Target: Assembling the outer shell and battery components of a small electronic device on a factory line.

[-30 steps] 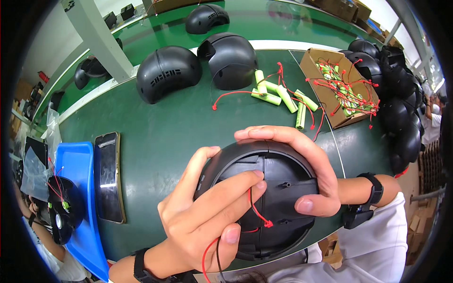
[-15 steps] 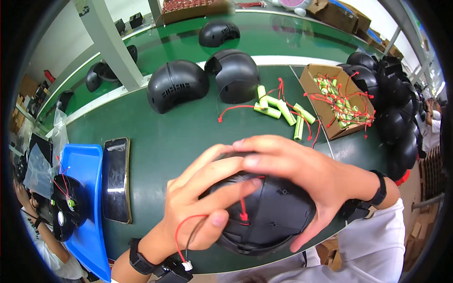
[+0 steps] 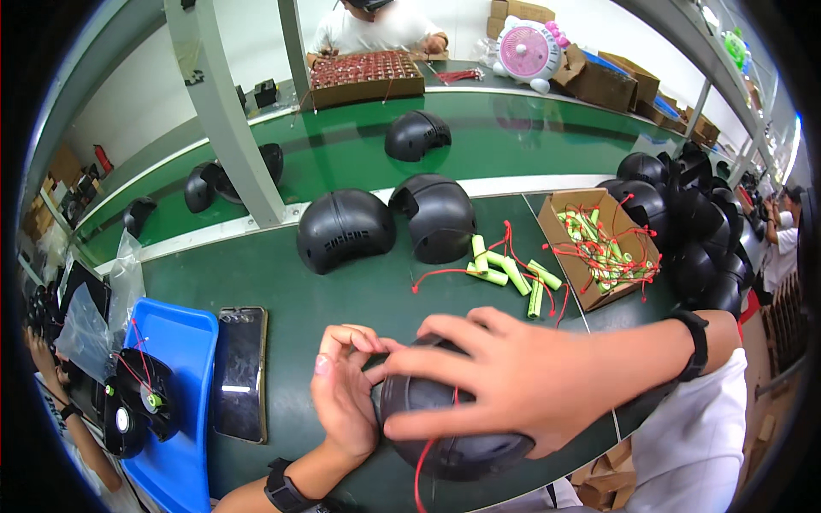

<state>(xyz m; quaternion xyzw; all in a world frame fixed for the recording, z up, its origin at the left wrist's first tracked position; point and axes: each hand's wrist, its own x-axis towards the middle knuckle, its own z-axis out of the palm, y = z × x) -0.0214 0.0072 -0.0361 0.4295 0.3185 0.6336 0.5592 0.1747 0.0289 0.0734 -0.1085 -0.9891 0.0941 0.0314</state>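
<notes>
A black dome-shaped plastic shell [image 3: 453, 449] lies on the green table [image 3: 359, 291] right in front of me. My right hand [image 3: 513, 385] is spread over its top and grips it. My left hand [image 3: 346, 398] is pressed against the shell's left side, fingers curled over its upper edge beside my right forefinger. A thin red wire [image 3: 423, 470] hangs from under my right hand down over the shell's front. Most of the shell is hidden by my hands.
A dark phone [image 3: 239, 372] and a blue tray [image 3: 184, 359] holding a black fan part [image 3: 137, 406] lie to the left. Behind are two black shells [image 3: 345, 229], loose green batteries with red wires [image 3: 509, 274], a cardboard box [image 3: 552, 209] of them, and stacked shells [image 3: 693, 231] at right.
The shell has been turned over from open side up to dome side up. My right hand moved onto its top; my left hand slid off to its left side. The view tilted upward.
</notes>
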